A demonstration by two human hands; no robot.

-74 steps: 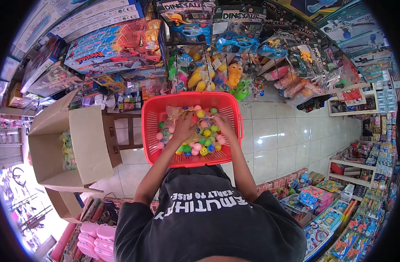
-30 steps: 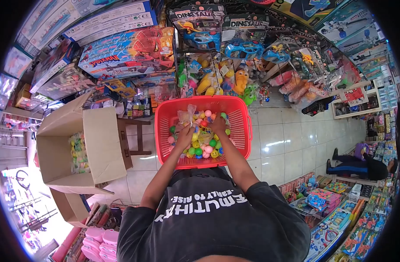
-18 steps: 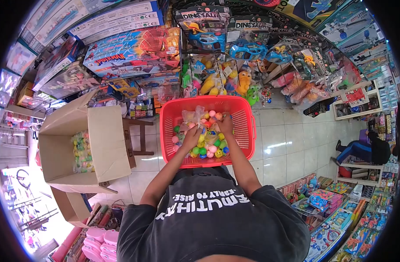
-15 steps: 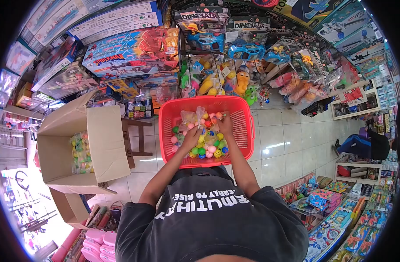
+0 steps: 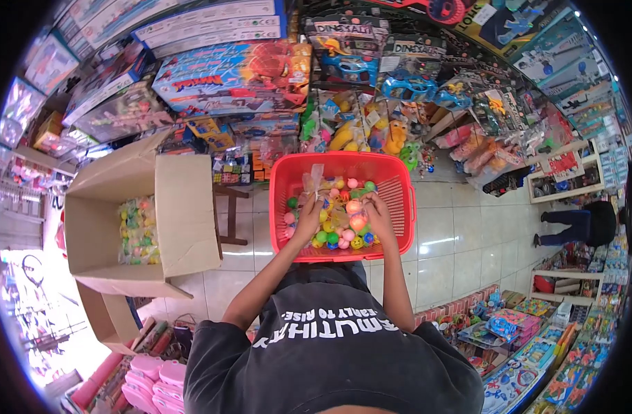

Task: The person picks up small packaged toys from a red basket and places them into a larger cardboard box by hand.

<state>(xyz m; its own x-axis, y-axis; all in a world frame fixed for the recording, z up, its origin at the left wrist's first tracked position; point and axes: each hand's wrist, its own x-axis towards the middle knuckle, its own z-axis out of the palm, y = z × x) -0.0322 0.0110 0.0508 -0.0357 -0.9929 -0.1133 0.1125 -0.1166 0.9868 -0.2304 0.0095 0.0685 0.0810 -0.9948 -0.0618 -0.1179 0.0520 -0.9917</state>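
Note:
A red plastic basket holds many small colourful balls, pink, green, yellow, blue and orange. Over its left half my left hand is closed on a clear plastic bag, whose top sticks up above the fingers. To the right, my right hand has its fingers bent close together beside orange-pink balls. Whatever those fingers may pinch is too small to make out.
On the left an open cardboard box contains bagged balls, with a wooden stool beside it. Packaged toys line the shelves ahead. A person stands far right, near a white shelf.
The view has shifted, so basket and box appear further right. My right hand has come lower, next to the orange-pink balls. The person at far right now shows more of both legs.

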